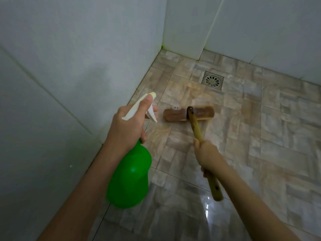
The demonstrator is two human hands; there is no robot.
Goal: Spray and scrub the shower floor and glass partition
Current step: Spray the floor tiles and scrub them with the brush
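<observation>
Square metal drain (212, 80) with round grille, set near far corner; pale tiled walls (69, 49), joined there, seam stained greenish.

Green spray bottle (130, 174), white trigger head, tilted nozzle-forward over beige tiled shower floor (260, 136); wooden long-handled brush (173, 115) head-down on tiles.

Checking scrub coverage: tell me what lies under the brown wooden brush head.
The brown wooden brush head rests on beige stone-pattern floor tiles, with orange-brown smears around it. The tile directly beneath is covered.
</observation>
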